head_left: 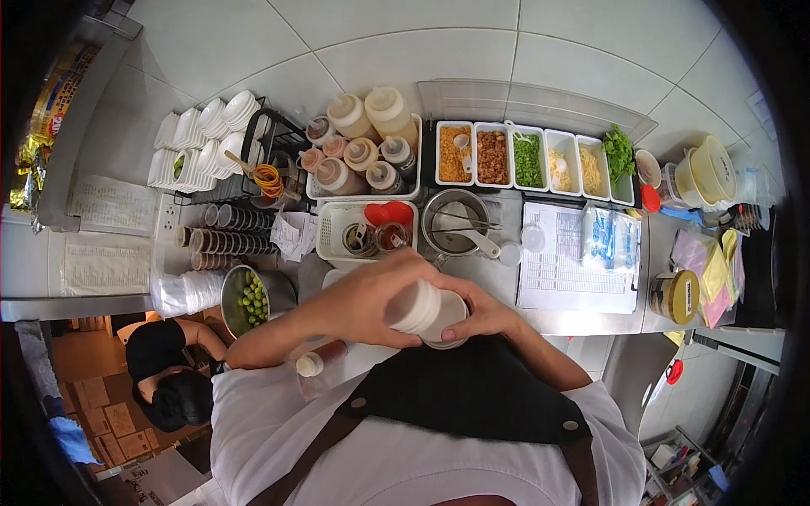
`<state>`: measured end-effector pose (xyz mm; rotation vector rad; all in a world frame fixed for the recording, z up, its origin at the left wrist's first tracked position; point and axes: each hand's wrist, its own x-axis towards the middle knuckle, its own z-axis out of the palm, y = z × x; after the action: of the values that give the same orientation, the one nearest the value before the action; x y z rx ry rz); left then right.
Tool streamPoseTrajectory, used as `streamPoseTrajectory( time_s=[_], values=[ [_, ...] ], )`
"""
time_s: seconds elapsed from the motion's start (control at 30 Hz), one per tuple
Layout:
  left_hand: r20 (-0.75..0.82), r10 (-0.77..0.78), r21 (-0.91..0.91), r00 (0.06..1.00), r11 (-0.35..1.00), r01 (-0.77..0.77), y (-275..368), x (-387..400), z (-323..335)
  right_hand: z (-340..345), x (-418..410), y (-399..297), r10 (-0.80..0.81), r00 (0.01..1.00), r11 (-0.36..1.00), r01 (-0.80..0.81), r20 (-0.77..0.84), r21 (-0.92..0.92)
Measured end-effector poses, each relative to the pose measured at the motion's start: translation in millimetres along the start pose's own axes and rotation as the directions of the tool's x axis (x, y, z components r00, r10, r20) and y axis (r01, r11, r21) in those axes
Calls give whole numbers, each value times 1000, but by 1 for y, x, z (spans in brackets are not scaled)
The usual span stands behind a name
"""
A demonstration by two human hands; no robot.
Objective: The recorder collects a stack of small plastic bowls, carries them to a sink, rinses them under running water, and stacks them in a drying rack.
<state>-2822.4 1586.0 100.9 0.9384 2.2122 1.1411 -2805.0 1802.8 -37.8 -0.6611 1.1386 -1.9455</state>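
My left hand (373, 294) is wrapped around a whitish plastic cylinder (412, 308) with a ribbed end, perhaps a stack of cups or lids; blur hides which. It is tilted against a round pale container (448, 313) held in my right hand (484, 310), with the thumb across its rim. Both things are close to my chest, at the counter's front edge. Just behind my hands stand a white plastic basket (326, 237) with jars and red lids, and a steel pot (436, 197) holding a white ladle (474, 237) and tongs.
Squeeze bottles (361, 152) and topping trays (526, 161) line the back. A steel pot of green limes (253, 300) stands left, near stacked white bowls (221, 120). Printed sheets (550, 278) and a gold-lidded jar (683, 297) are right. Another person (168, 373) bends at lower left.
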Motion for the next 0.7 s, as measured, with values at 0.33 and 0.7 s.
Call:
streamPoseTrajectory(
  time_s=[0.33, 0.7],
  values=[
    [-844, -87, 213, 530, 852, 479, -16, -120, -191, 5, 5, -12, -19, 993, 997, 10, 120, 77],
    [-735, -279, 523, 618, 346, 779, -167, -157, -308, 11, 2, -15, 17, 996, 1000, -18, 92, 17]
  ],
)
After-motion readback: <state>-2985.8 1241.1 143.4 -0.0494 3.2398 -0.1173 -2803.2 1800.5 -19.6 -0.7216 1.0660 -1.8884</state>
